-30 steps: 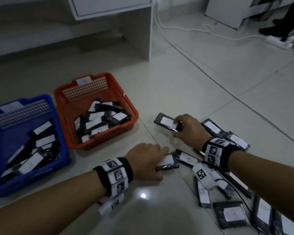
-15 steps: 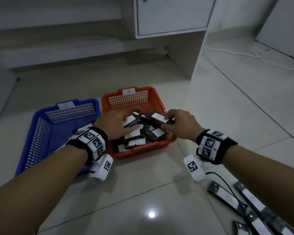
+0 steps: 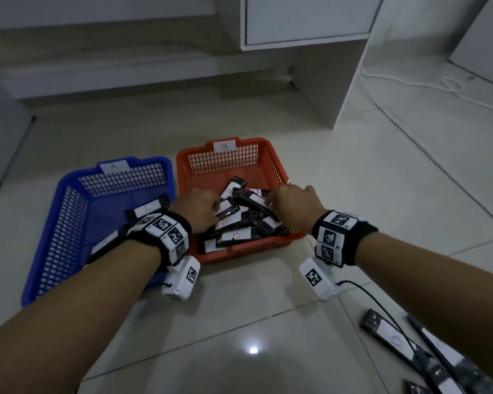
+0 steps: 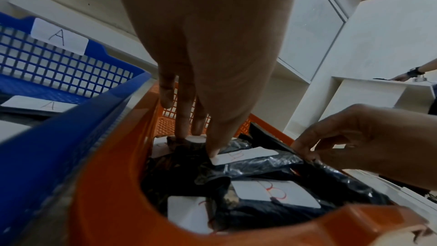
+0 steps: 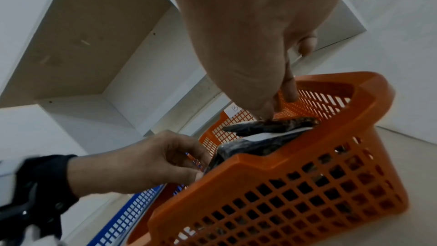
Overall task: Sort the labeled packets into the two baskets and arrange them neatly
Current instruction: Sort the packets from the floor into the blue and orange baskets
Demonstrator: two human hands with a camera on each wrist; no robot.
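Observation:
An orange basket [image 3: 271, 155] labelled B holds a loose heap of dark packets [image 3: 235, 234] with white B labels. Left of it stands a blue basket [image 3: 69, 223] labelled A, with a few A packets [image 3: 147, 209]. Both hands are inside the orange basket. My left hand [image 3: 212, 207] holds the end of a packet [image 4: 246, 154], thumb on its white label and fingers [image 4: 182, 132] behind. My right hand [image 3: 271, 201] pinches a dark packet [image 5: 272, 126] between thumb and index on top of the heap.
Several loose packets [image 3: 393, 339] lie on the tiled floor at the bottom right, with a black wire [image 3: 382, 305] across them. A white cabinet [image 3: 305, 21] and its support [image 3: 319, 89] stand behind the baskets. A white cable [image 3: 410, 86] runs along the floor.
Both hands carried packets from the floor pile on the right over to the orange basket and have lowered them onto the heap. The view swung left with them.

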